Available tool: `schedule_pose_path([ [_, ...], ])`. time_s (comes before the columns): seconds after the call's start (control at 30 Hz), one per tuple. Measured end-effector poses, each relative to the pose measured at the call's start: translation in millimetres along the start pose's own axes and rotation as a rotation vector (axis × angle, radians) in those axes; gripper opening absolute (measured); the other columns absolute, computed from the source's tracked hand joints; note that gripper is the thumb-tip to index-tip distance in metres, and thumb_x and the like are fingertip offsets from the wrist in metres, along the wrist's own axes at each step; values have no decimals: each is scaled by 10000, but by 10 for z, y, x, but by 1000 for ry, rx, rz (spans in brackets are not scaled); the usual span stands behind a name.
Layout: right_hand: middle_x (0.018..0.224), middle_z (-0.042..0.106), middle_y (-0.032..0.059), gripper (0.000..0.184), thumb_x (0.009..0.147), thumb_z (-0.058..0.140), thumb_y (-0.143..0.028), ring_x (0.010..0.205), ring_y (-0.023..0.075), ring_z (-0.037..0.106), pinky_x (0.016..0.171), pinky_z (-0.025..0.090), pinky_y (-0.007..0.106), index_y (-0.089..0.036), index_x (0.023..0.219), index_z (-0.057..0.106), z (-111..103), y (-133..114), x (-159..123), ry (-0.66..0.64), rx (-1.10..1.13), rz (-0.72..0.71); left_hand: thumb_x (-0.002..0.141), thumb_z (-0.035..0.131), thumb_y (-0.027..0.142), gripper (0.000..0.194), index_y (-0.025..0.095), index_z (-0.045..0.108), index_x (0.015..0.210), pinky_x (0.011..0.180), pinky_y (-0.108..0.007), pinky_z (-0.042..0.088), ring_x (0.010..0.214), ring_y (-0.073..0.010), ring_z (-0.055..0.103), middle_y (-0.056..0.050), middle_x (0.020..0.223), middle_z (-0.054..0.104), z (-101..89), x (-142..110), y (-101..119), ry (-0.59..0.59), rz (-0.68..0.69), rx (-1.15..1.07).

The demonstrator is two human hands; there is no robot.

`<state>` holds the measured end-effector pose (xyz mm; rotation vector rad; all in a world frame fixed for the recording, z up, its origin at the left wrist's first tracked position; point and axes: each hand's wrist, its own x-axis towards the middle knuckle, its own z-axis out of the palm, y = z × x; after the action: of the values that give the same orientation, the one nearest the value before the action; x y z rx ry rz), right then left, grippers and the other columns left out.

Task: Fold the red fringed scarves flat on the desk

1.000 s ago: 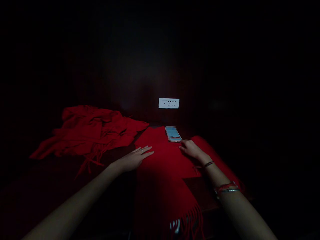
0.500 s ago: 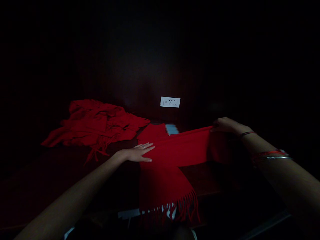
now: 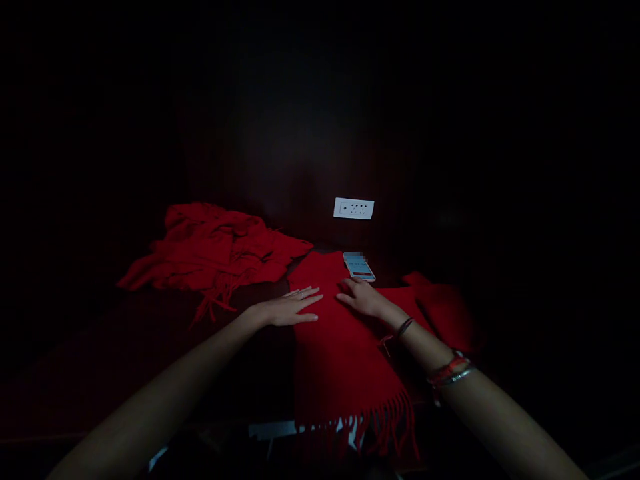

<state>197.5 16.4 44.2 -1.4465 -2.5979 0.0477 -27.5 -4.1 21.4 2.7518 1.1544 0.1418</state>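
A red scarf (image 3: 345, 360) with a fringed end lies across the dark surface, its fringe hanging over the front edge. One part of the scarf spreads off to the right. My left hand (image 3: 295, 308) rests flat on the scarf's left side with fingers stretched out and a ring on one of them. Close to it, my right hand (image 3: 363, 298) lies on the scarf with its fingers extended and nothing gripped. Bracelets circle my right wrist and forearm.
A crumpled heap of red fringed cloth (image 3: 225, 247) lies at the left. A lit phone (image 3: 359, 268) sits just behind my right hand. A white socket plate (image 3: 353, 208) is on the dark back wall. Pale items show below the front edge.
My right hand has let go of the scarf's raised right part and moved left onto the scarf. That part now lies lower, and more of the phone shows. My left hand stays flat.
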Motion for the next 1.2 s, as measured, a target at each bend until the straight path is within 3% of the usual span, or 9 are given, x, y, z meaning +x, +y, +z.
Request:
schedule_pose_path([
  [0.07, 1099, 441, 137, 467, 775, 371, -445, 993, 212, 431, 812, 335, 293, -135, 1119, 435, 107, -57, 25, -20, 19, 67, 807, 268, 495, 537, 231, 215, 1272, 967, -305, 180, 1215, -172, 158, -37, 1345, 178, -4, 4, -61, 91, -37, 46],
  [0.17, 1130, 407, 145, 451, 776, 370, -434, 1026, 226, 406, 830, 325, 315, -141, 1111, 441, 206, -8, -5, 47, 20, 169, 822, 299, 417, 458, 172, 366, 1203, 944, -289, 238, 1149, -179, 306, -73, 1277, 326, 0, 21, -183, 217, -139, 141],
  [0.33, 1114, 436, 138, 370, 771, 408, -364, 984, 192, 446, 807, 341, 268, -134, 1056, 462, 188, 71, -95, 171, 40, 215, 829, 316, 296, 347, 120, 497, 1066, 888, -262, 316, 1018, -165, 441, -84, 1098, 504, 51, 84, -307, 245, -179, 175],
  [0.5, 829, 591, 130, 450, 749, 353, -523, 790, 214, 554, 652, 397, 278, -141, 814, 582, 113, -37, -132, -22, -3, 335, 818, 321, 236, 281, 143, 513, 1001, 860, -289, 335, 966, -174, 463, -79, 1024, 523, 115, 158, -233, 277, -250, 235],
  [0.7, 995, 571, 136, 397, 686, 491, -476, 886, 227, 543, 664, 417, 279, -164, 912, 589, -43, -183, 33, -169, -58, 411, 811, 321, 202, 266, 164, 511, 993, 835, -320, 340, 962, -200, 453, -95, 1040, 480, 98, 182, -13, 319, -322, 377],
  [0.87, 1069, 537, 145, 454, 599, 603, -403, 930, 248, 525, 694, 431, 283, -135, 965, 582, -169, -240, 221, -277, -11, 489, 822, 287, 393, 412, 184, 405, 1157, 851, -295, 334, 1019, -206, 434, -94, 1153, 424, 87, 88, 61, 161, -149, 240],
  [1.0, 1019, 571, 131, 444, 555, 634, -393, 878, 232, 553, 651, 448, 262, -139, 919, 603, -121, -206, 298, -215, 86, 557, 777, 226, 559, 640, 143, 237, 1264, 935, -356, 223, 1199, -249, 189, -133, 1323, 203, 136, 41, 55, -3, -190, 103],
  [1.2, 897, 627, 77, 312, 521, 651, -335, 773, 183, 586, 575, 453, 213, -184, 794, 634, 28, -104, 363, -135, 127, 580, 776, 217, 554, 676, 101, 191, 1278, 948, -400, 173, 1218, -261, 98, -157, 1339, 115, 147, 68, 169, -10, -234, 51],
])
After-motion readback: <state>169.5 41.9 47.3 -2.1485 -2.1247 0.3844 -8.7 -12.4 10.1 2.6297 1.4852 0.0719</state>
